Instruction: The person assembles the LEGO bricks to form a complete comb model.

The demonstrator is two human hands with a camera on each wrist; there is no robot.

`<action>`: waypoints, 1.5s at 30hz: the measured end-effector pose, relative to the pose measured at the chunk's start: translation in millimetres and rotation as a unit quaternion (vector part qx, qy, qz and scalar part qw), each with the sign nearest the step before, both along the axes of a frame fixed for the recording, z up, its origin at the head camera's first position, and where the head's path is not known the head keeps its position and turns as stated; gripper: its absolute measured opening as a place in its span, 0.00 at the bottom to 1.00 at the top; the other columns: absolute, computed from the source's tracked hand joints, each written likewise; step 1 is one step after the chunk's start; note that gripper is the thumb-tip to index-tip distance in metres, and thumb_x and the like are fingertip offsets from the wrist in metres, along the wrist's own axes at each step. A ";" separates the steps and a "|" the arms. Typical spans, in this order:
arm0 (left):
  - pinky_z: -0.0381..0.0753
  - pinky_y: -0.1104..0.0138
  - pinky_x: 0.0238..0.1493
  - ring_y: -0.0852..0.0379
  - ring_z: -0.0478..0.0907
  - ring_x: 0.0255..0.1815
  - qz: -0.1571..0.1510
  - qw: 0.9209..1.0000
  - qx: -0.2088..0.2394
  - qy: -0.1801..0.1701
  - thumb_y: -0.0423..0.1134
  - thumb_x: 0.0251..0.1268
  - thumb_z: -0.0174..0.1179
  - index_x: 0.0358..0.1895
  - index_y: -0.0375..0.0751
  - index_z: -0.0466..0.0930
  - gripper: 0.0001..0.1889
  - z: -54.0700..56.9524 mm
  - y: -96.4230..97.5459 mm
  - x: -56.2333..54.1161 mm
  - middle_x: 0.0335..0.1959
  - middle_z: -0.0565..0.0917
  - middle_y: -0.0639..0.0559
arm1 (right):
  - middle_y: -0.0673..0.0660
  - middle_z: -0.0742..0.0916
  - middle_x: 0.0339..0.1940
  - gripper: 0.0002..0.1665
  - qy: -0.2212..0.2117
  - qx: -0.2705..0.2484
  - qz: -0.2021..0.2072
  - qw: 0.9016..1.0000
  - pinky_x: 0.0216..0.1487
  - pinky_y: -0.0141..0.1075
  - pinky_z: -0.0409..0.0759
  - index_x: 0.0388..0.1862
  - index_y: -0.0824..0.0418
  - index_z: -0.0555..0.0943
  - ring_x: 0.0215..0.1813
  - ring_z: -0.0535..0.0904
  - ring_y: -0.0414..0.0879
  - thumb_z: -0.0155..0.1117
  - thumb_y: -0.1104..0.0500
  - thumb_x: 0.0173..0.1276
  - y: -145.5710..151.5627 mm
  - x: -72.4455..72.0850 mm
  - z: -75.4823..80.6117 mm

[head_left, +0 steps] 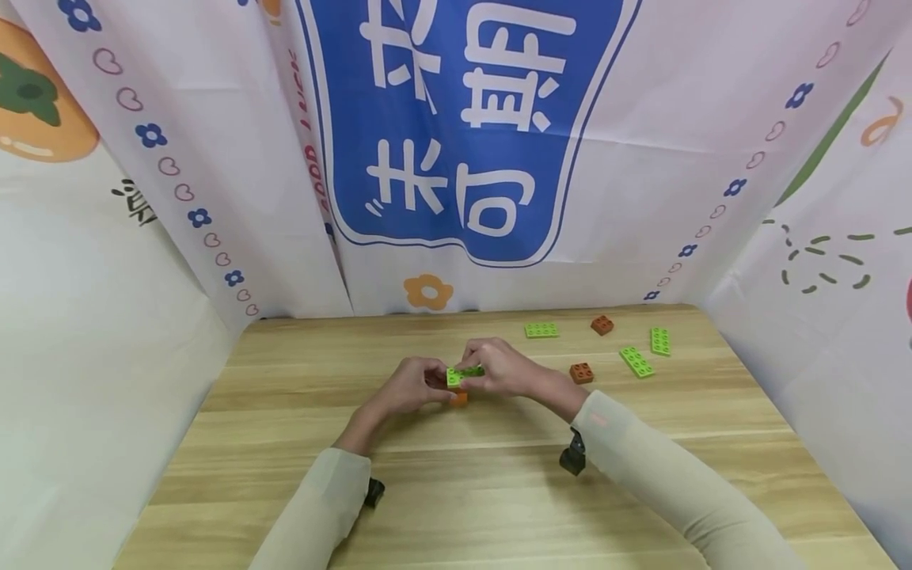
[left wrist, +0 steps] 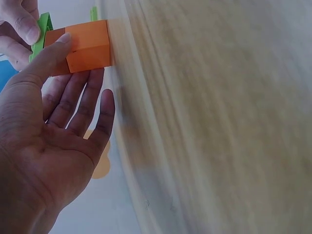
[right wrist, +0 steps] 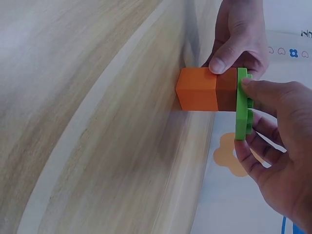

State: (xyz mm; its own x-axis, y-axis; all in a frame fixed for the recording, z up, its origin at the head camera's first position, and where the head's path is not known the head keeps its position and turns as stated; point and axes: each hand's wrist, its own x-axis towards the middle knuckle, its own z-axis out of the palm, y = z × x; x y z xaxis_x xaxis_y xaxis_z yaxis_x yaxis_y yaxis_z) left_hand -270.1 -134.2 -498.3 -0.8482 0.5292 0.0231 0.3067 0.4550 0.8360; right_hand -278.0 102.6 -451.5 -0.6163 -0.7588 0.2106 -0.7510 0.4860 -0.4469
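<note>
A small upright stack of toy building bricks stands on the table near its middle. Its base is a tall orange brick [right wrist: 197, 90], with a brown brick [right wrist: 227, 95] on that. Topping both is a flat lime-green brick [right wrist: 242, 114] with studs, which juts out past one side of the stack. My left hand [head_left: 409, 385] grips the stack from the left, thumb [left wrist: 63, 39] at the seam of orange and brown, fingers behind. From the right, my right hand [head_left: 502, 368] pinches the green brick between thumb and fingers, partly covering it in the head view.
To the right on the wooden table [head_left: 456, 507] lie two brown bricks, one farther back [head_left: 602, 324] and one nearer [head_left: 581, 373]. Flat green bricks lie there too: one behind my right hand [head_left: 541, 330], two farther right [head_left: 636, 362]. A printed cloth [head_left: 606, 206] hangs behind the table.
</note>
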 end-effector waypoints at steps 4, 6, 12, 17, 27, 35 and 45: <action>0.87 0.66 0.49 0.58 0.86 0.43 0.002 1.000 -0.005 -0.002 0.35 0.62 0.78 0.45 0.40 0.88 0.11 1.0 1.4 -1.5 0.41 0.90 0.53 | 0.54 0.88 0.43 0.16 0.001 0.000 -0.005 1.000 0.44 0.33 0.84 0.53 0.63 0.91 0.43 0.85 0.44 0.79 0.60 0.68 1.2 -0.7 0.0; 0.87 0.66 0.49 0.58 0.87 0.43 0.001 1.000 -0.005 -0.005 0.35 0.62 0.78 0.45 0.40 0.88 0.11 1.4 1.7 -2.9 0.41 0.90 0.53 | 0.54 0.88 0.43 0.16 0.001 -0.003 -0.011 1.000 0.45 0.33 0.84 0.53 0.62 0.91 0.43 0.85 0.44 0.79 0.60 0.67 1.5 -0.6 -0.4; 0.88 0.65 0.49 0.57 0.88 0.43 -0.009 1.000 -0.003 -0.009 0.34 0.63 0.77 0.45 0.39 0.87 0.10 3.7 0.0 -4.5 0.41 0.90 0.52 | 0.54 0.89 0.44 0.16 0.009 -0.007 -0.026 1.000 0.45 0.34 0.84 0.52 0.63 0.91 0.44 0.85 0.44 0.79 0.59 0.68 -0.1 2.9 -1.8; 0.88 0.65 0.49 0.57 0.88 0.43 -0.013 1.000 -0.006 0.003 0.34 0.63 0.77 0.45 0.39 0.87 0.10 5.6 0.0 -4.7 0.41 0.90 0.51 | 0.53 0.90 0.47 0.17 0.023 0.005 -0.031 0.999 0.49 0.35 0.85 0.54 0.61 0.91 0.48 0.86 0.43 0.77 0.54 0.70 2.1 2.9 -2.1; 0.87 0.65 0.46 0.58 0.86 0.40 -0.007 1.000 -0.015 0.005 0.35 0.63 0.78 0.44 0.39 0.87 0.11 5.1 -0.8 -2.2 0.40 0.90 0.52 | 0.60 0.91 0.55 0.21 0.011 -0.024 0.000 1.000 0.58 0.46 0.86 0.59 0.64 0.88 0.57 0.87 0.51 0.75 0.55 0.72 24.0 -3.0 1.2; 0.87 0.64 0.46 0.58 0.85 0.40 0.002 1.000 -0.013 -0.005 0.35 0.62 0.78 0.44 0.39 0.87 0.12 5.1 -1.3 1.2 0.41 0.90 0.52 | 0.62 0.91 0.55 0.21 -0.014 -0.023 -0.006 1.000 0.56 0.49 0.87 0.59 0.63 0.88 0.54 0.88 0.54 0.77 0.55 0.71 43.5 -5.5 3.2; 0.87 0.64 0.48 0.58 0.85 0.41 0.018 1.000 -0.015 -0.020 0.33 0.61 0.78 0.45 0.39 0.86 0.12 4.6 0.7 3.3 0.42 0.89 0.51 | 0.57 0.90 0.57 0.24 -0.015 0.007 -0.048 0.999 0.62 0.49 0.84 0.59 0.62 0.88 0.59 0.87 0.52 0.78 0.51 0.69 72.8 -8.7 5.4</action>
State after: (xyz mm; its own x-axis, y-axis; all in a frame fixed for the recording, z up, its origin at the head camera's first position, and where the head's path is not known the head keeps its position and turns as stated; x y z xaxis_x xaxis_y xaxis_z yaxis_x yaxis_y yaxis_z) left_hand -266.8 -133.5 -493.6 -0.8663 0.4987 -0.0268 0.2565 0.4902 0.8330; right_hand -286.7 175.4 -446.0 -0.6922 -0.6990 0.1798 -0.6868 0.5613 -0.4618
